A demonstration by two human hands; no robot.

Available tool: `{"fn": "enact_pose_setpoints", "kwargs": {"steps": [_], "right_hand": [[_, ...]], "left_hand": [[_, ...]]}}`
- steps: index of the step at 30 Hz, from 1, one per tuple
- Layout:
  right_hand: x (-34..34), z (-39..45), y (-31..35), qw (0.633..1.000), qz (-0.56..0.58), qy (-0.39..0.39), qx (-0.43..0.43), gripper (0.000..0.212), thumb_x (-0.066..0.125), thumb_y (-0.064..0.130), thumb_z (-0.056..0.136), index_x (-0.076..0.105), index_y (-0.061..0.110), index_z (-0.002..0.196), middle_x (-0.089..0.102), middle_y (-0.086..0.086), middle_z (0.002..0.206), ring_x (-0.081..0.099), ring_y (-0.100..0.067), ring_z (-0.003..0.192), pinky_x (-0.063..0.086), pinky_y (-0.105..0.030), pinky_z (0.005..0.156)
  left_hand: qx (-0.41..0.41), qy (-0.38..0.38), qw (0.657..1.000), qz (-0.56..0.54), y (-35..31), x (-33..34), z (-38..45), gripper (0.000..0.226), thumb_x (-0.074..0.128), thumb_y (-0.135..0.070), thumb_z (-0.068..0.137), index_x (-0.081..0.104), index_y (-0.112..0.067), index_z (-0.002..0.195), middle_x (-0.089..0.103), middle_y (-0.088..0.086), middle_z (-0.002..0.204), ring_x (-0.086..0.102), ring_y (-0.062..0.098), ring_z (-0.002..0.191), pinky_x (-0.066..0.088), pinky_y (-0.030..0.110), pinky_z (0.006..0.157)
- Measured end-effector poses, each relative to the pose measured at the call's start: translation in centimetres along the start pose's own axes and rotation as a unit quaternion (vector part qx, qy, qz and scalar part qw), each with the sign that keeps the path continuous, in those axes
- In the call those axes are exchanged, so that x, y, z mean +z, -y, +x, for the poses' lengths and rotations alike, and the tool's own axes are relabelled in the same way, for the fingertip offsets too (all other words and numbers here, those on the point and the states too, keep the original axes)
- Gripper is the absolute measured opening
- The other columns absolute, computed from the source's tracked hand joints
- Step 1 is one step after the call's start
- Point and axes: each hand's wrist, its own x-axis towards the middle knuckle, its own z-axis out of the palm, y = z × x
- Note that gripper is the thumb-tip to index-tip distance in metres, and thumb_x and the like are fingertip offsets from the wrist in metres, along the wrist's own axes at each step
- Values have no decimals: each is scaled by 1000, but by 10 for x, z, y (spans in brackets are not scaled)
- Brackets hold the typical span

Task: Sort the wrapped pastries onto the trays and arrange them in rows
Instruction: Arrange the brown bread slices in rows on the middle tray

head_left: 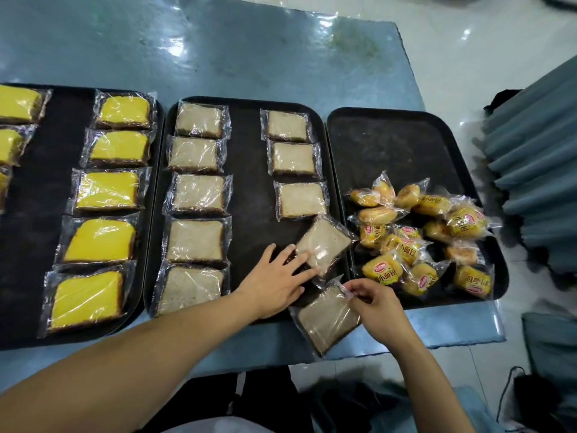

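The blue counter (281,57) carries three dark trays side by side. The left tray (50,189) bears yellow cake slices (107,190) in rows; the middle tray (246,182) bears wrapped brown bread slices (196,193), five in its left row and three squared up in its right row. The right tray (390,145) has a loose heap of small wrapped buns (418,239) at its near end. My left hand (274,281) lies flat on the middle tray, its fingers (299,260) straight and spread, tips pressing a tilted slice (324,242) at the fourth place of the right row. My right hand (377,304) pinches the wrapper corner of another slice (324,320), which seems to overhang the tray's near edge, askew.
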Motion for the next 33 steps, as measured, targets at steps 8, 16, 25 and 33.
{"fn": "enact_pose_setpoints", "kwargs": {"steps": [8,16,25,33], "right_hand": [[19,21,10,998,54,-13,25,18,66,0,94,72,15,102,73,-7,97,67,-19,91,54,-21,71],[52,11,5,930,-276,-145,-196,37,68,22,87,60,22,123,56,1,124,53,-22,112,46,-43,96],[93,16,-26,910,-335,-117,-215,51,59,35,93,54,23,143,51,-6,147,42,-26,138,34,-46,116],[96,24,5,894,-329,-163,-259,43,53,35,89,63,22,129,59,-2,127,54,-26,115,38,-41,98]], "left_hand": [[-25,-5,998,58,49,-12,-12,58,62,-46,89,47,-19,138,41,3,155,42,32,139,35,57,111],[-66,-23,997,-33,49,-12,5,59,62,-36,94,38,-21,146,28,6,161,31,29,146,38,43,111],[-234,-98,967,-23,60,-6,-77,45,57,-30,94,53,-25,139,43,7,153,41,33,138,30,51,115],[-266,-86,959,-46,67,-10,-99,46,40,-42,98,50,-28,141,49,3,144,45,27,129,30,45,111]]}}
